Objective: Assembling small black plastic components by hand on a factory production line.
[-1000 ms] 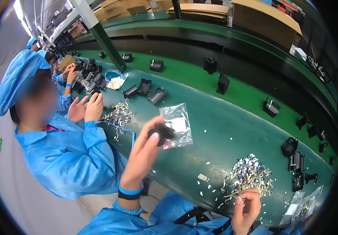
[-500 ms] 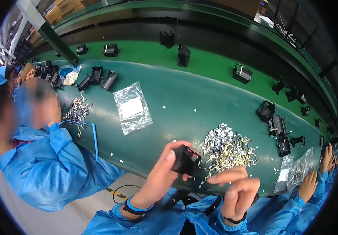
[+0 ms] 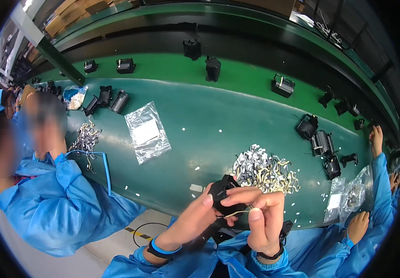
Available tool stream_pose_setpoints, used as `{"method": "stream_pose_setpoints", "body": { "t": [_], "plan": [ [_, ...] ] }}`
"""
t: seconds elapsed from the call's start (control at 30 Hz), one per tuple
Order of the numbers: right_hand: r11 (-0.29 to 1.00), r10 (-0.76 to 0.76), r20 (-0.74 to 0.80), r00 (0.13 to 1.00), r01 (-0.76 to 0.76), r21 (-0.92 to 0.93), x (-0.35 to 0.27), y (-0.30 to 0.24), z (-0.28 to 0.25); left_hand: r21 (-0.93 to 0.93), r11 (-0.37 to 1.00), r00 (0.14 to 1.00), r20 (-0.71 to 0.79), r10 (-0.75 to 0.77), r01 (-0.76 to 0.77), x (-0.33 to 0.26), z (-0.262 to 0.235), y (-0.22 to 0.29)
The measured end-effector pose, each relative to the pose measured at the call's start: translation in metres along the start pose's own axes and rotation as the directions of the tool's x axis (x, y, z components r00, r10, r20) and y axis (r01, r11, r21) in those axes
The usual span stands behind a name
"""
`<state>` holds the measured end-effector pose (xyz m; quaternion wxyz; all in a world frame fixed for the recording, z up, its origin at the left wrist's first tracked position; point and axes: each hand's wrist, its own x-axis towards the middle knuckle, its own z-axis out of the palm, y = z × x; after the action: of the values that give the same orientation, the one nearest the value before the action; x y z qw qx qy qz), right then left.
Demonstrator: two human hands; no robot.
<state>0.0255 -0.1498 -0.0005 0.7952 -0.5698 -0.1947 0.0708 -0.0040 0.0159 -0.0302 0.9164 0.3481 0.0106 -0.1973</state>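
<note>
the left hand (image 3: 196, 217) was curled around a black plastic housing (image 3: 222, 189) — thumb along its near side, a fingertip showing underneath — above the near edge of the green table (image 3: 200, 109). the right hand (image 3: 267, 217) was nearly closed, thumb and fingers pinching a thin pale wire (image 3: 237, 213) that ran to the housing's lower edge; whether it was fastened there i could not tell. just beyond the hands lay a pile of small wire pieces (image 3: 262, 171), with a cluster of black parts (image 3: 322, 143) to its right. a clear bag (image 3: 160, 144) lay farther left.
</note>
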Motion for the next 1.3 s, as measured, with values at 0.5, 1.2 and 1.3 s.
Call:
{"method": "stream_pose_setpoints", "body": {
  "t": [0.5,1.2,1.3],
  "plan": [
    [0.575,-0.289,0.26,0.921,0.384,-0.723,0.002,-0.058,-0.051,-0.436,0.9,0.974,0.203,0.105,-0.006,-0.002,-0.017,-0.005],
    [0.621,-0.23,0.308,0.923,0.383,-0.683,0.012,-0.04,-0.048,-0.057,0.998,0.996,-0.094,-0.013,0.008,-0.002,0.008,0.013],
    [0.625,-0.234,0.311,0.921,0.387,-0.678,0.011,-0.034,-0.048,-0.088,0.996,0.994,-0.105,-0.014,0.005,-0.001,0.012,0.012]
  ]
}}
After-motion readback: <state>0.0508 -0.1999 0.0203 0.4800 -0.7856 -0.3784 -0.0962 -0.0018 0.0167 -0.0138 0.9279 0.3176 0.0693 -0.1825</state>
